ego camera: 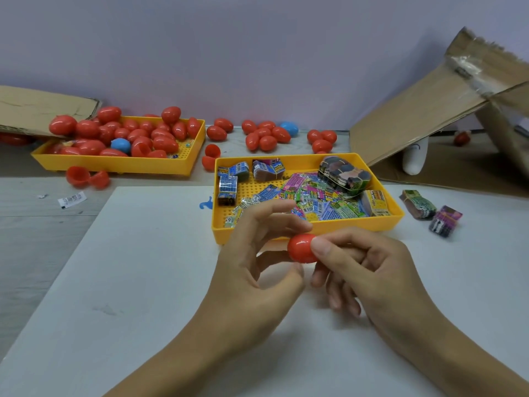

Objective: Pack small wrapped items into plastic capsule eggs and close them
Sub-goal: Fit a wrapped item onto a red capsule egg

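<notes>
Both hands' fingers pinch one red capsule egg [301, 248] above the table's near middle — left hand [252, 270], right hand [369, 270]. Light, slick, rigid shell — probably best gripped at opposite ends.

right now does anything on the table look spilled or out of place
Yes. Red eggs lie loose on the table behind the near tray, outside the far tray; open halves sit before it. Two wrapped bundles lie right of the near tray.

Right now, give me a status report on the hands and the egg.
Left hand and right hand both pinch one red egg, held above the white board. Egg looks closed. Near tray just behind; nothing in the way.
</notes>
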### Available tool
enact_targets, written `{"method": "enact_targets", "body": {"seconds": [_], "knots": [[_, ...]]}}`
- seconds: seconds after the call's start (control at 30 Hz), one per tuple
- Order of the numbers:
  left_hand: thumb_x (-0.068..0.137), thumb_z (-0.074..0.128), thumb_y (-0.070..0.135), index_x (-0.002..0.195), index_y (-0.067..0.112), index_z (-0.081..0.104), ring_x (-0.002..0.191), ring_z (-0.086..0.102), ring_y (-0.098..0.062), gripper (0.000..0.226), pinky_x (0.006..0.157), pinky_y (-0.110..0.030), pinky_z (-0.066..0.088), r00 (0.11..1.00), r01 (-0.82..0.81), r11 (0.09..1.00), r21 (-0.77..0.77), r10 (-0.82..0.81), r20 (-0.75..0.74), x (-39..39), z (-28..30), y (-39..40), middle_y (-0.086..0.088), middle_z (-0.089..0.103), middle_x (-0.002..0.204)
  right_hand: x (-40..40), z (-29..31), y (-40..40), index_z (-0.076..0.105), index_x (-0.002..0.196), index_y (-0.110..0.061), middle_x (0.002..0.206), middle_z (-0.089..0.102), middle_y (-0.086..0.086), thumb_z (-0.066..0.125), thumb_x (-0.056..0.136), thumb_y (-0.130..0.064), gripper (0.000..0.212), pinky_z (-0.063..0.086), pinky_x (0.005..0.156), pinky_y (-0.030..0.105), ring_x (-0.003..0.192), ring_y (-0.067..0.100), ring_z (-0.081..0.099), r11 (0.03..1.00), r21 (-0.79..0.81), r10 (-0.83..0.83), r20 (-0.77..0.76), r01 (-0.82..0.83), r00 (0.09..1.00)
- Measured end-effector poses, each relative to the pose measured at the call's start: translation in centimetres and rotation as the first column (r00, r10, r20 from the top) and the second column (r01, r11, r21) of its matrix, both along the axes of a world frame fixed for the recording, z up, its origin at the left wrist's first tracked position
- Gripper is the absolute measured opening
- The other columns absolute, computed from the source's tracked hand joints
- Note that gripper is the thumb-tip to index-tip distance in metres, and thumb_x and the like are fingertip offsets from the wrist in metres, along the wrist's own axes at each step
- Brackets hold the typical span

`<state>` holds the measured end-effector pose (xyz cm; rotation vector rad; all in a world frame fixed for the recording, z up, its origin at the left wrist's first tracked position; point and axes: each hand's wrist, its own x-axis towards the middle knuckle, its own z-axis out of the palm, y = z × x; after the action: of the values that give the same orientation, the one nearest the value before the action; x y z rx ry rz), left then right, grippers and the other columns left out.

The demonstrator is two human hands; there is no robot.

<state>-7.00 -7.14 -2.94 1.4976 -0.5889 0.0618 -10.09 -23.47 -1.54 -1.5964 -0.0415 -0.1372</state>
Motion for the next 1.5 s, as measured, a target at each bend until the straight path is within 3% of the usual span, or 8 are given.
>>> {"method": "enact_targets", "body": {"seconds": [0.2,0.33,0.57,0.7,0.87,1.13,1.37,1.5], "knots": [[0.080,0.061,0.028,0.100,0.030,0.066,0.057,0.061,-0.025,0.021,0.046,-0.041,0.055,0.965,-0.086,0.996,0.002,0.084,-0.250,-0.2,0.7,0.1,-0.002,0.060,0.080,-0.3,0.0,0.2,0.074,0.105,-0.034,0.086,0.076,0.006,0.080,0.071,-0.024,0.035,0.045,0.041,0.027,0.055,0.021,0.067,1.000,-0.016,0.005,0.081,-0.004,0.997],[0.087,0.061,0.048,0.089,0.022,0.068,0.048,0.053,-0.029,0.027,0.039,-0.034,0.049,0.945,-0.026,0.999,-0.036,0.013,-0.326,0.0,1.3,0.1,-0.007,0.056,0.061,-0.3,-0.2,0.3,0.076,0.100,-0.038,0.093,0.075,0.000,0.077,0.073,-0.013,0.037,0.050,0.045,0.037,0.063,0.021,0.070,0.998,-0.070,0.014,0.114,-0.006,0.993],[0.067,0.078,0.030,0.085,0.020,0.067,0.066,0.069,-0.023,0.024,0.057,-0.037,0.060,0.968,-0.083,0.996,-0.037,0.072,-0.240,0.0,0.7,0.1,-0.005,0.070,0.078,-0.2,0.1,0.1,0.073,0.093,-0.023,0.082,0.074,0.010,0.071,0.081,-0.021,0.012,0.051,0.045,0.030,0.068,0.026,0.072,0.998,0.065,0.018,0.046,-0.021,0.999],[0.070,0.079,0.013,0.095,0.018,0.066,0.090,0.071,-0.023,0.029,0.075,-0.027,0.058,0.991,-0.036,0.998,-0.060,0.028,-0.132,0.0,0.5,0.2,-0.004,0.072,0.098,0.2,0.1,0.1,0.074,0.086,-0.020,0.067,0.067,0.007,0.069,0.077,-0.042,0.025,0.043,0.036,0.026,0.050,0.019,0.059,0.998,0.055,-0.027,-0.028,0.029,0.999],[0.075,0.063,-0.010,0.104,0.018,0.062,0.104,0.068,-0.026,0.040,0.083,-0.028,0.056,0.996,-0.019,0.996,-0.085,0.011,-0.089,0.2,0.2,0.1,-0.006,0.070,0.107,0.0,-0.1,0.0,0.076,0.096,-0.018,0.074,0.072,0.013,0.074,0.078,-0.031,0.022,0.047,0.040,0.026,0.051,0.020,0.062,0.998,0.059,0.006,0.015,-0.007,1.000],[0.084,0.061,0.030,0.088,0.022,0.069,0.052,0.062,-0.027,0.012,0.053,-0.038,0.055,0.941,-0.070,0.995,-0.076,0.041,-0.336,0.1,1.0,0.2,-0.012,0.060,0.062,0.0,-0.4,0.1,0.074,0.104,-0.027,0.099,0.074,0.006,0.078,0.073,-0.015,0.033,0.050,0.046,0.028,0.066,0.022,0.070,1.000,-0.018,0.004,0.094,-0.003,0.996],[0.080,0.075,0.022,0.100,0.014,0.069,0.073,0.073,-0.025,0.022,0.066,-0.032,0.060,0.979,-0.085,0.993,-0.080,0.068,-0.194,-0.1,1.1,0.2,-0.006,0.073,0.090,0.1,-0.5,-0.2,0.071,0.094,-0.027,0.087,0.072,0.009,0.072,0.075,-0.007,0.027,0.050,0.048,0.030,0.066,0.023,0.070,1.000,0.021,0.001,0.148,-0.004,0.989],[0.076,0.075,0.010,0.098,0.019,0.070,0.081,0.074,-0.027,0.025,0.070,-0.026,0.059,0.984,-0.075,0.990,-0.121,0.053,-0.170,-0.2,1.0,0.1,-0.003,0.074,0.094,0.2,-0.8,-0.5,0.067,0.091,-0.026,0.081,0.069,0.005,0.068,0.076,-0.010,0.022,0.047,0.049,0.025,0.067,0.016,0.064,0.989,-0.030,-0.135,0.192,0.143,0.972]]}}
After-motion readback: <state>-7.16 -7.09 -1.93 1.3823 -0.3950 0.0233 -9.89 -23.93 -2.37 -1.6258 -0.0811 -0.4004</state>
